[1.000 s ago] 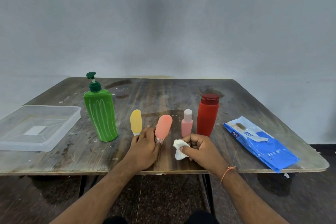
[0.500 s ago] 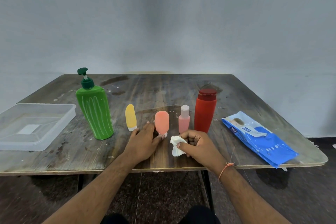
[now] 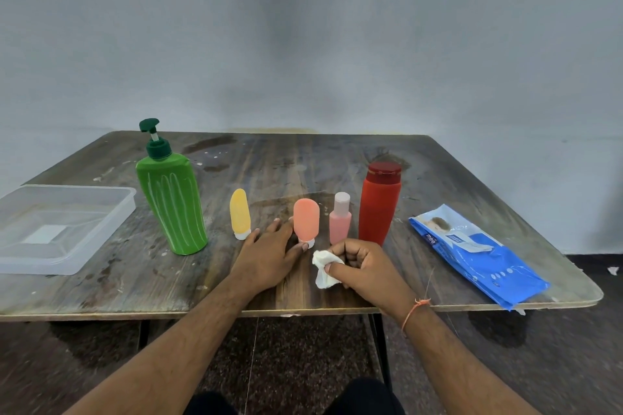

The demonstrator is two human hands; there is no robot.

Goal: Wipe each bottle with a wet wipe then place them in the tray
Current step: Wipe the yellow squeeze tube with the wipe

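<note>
At lower centre, the right hand [image 3: 365, 268] is clenched on a crumpled wet wipe [image 3: 324, 268]; the left hand [image 3: 268, 254] lies loose, touching the orange bottle [image 3: 306, 220]. Five bottles stand in mid-frame, and the tray [image 3: 65, 261] at left looks bare, so nothing's finished yet. Whether that thumb grips, I can't tell.

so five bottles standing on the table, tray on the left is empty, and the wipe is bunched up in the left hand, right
Nearly. The head view shows the crumpled wet wipe in the right hand, not the left. The left hand lies on the table with its fingers spread beside the orange bottle. The rest holds: five bottles stand upright and the tray on the left is empty.
</note>
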